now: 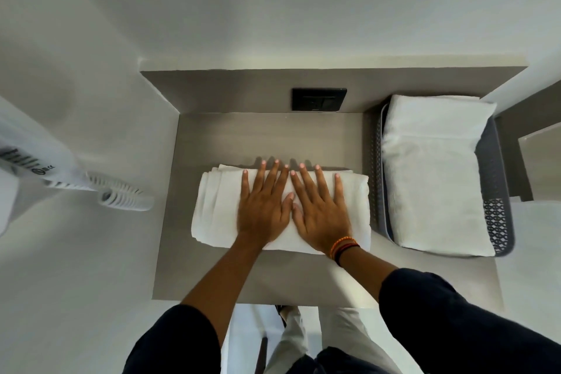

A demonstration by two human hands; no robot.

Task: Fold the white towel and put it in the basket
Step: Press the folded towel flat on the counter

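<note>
The grey table [267,136] holds a dark basket [498,179] at its right end, already packed with a folded white towel [434,173] that rises above the rim. Just left of the basket lies the white towel [212,206] in hand, folded to a thick rectangle, with the left hand [262,209] and right hand [321,212] flat on top, fingers [318,179] spread and pressing, gripping nothing. With the basket so full, I reckon this one could slide off or spring open when lifted.

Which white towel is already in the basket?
The folded white towel in the grey perforated basket; the other lies under both hands on the table.
</note>
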